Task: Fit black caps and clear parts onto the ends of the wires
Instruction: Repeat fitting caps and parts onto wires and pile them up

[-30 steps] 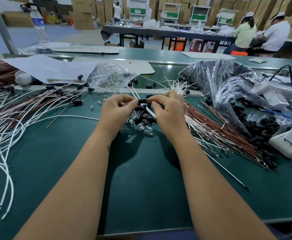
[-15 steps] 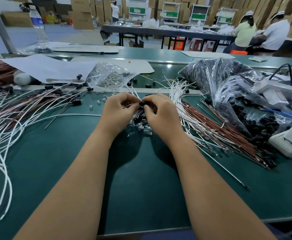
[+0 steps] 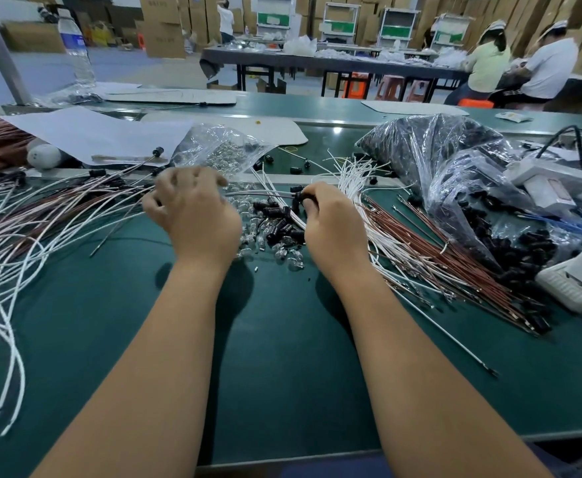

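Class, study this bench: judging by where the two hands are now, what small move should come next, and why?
Probably the left hand, out over the wires on the left, should come back toward the loose clear parts and pick one up. The right hand already pinches a black cap with a wire running into it, so a clear part seems to be what it needs.

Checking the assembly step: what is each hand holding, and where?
The right hand pinches a black cap at a wire's end. What the left hand holds cannot be told.
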A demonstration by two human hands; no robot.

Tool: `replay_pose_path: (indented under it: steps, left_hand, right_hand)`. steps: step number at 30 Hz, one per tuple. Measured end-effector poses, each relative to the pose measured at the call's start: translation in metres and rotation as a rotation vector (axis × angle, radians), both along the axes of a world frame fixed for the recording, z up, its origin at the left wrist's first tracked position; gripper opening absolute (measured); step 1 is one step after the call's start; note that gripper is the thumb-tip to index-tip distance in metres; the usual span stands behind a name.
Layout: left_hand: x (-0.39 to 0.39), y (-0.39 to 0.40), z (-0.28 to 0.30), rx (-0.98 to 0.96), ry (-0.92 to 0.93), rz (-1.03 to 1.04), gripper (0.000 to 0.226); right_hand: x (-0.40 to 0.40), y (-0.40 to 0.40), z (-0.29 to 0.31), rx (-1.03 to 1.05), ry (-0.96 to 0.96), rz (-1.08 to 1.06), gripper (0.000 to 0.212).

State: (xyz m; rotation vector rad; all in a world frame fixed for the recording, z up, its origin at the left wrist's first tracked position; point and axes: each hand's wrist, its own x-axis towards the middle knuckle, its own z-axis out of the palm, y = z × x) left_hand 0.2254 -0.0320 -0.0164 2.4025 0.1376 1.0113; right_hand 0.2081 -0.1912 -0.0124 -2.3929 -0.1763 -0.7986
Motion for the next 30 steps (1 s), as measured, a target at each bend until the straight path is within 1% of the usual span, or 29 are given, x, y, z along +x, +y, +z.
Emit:
replay_pose_path:
  steps: [3,5,6,9,12,14,17,20,22,23,30]
  left_hand:
    - [-0.003,-0.014,0.003,0.096,-0.108,-0.351,0.022]
    - [-0.004,-0.018,0.002,0.127,-0.082,-0.484,0.015]
    - [-0.004,-0.017,0.002,0.116,-0.062,-0.497,0.013]
    - [-0.001,-0.013,0.000,0.071,-0.021,-0.451,0.012]
    - [-0.003,-0.015,0.000,-0.027,0.011,-0.542,0.012]
    - [-0.005,-0.016,0.001,-0.089,0.009,-0.586,0.011]
    - [-0.004,-0.015,0.000,-0.171,0.006,-0.566,0.008]
    - [-0.003,-0.013,-0.001,-0.245,0.026,-0.564,0.007]
    - [-0.003,-0.013,-0.001,-0.263,0.035,-0.573,0.007]
    - [-0.003,-0.013,-0.001,-0.269,0.038,-0.574,0.007]
    - [-0.003,-0.014,-0.002,-0.258,0.027,-0.596,0.006]
  right_hand:
    - [-0.001,0.006,0.000,0.056,0.005,0.103,0.017]
    - [-0.002,0.009,-0.001,0.079,0.013,0.154,0.017]
    - [-0.002,0.009,-0.002,0.076,0.018,0.163,0.017]
    - [0.000,0.008,-0.004,0.074,0.029,0.155,0.017]
    - [0.001,0.008,-0.005,0.090,0.029,0.157,0.018]
    - [0.000,0.008,-0.006,0.147,0.027,0.168,0.019]
    - [0.000,0.007,-0.005,0.256,0.031,0.144,0.021]
    - [0.001,0.006,-0.004,0.327,0.011,0.123,0.011]
    - [0.001,0.004,-0.003,0.334,-0.008,0.115,0.002]
    - [0.000,0.003,-0.003,0.330,-0.013,0.111,0.002]
    - [0.000,0.002,-0.002,0.341,-0.010,0.088,0.009]
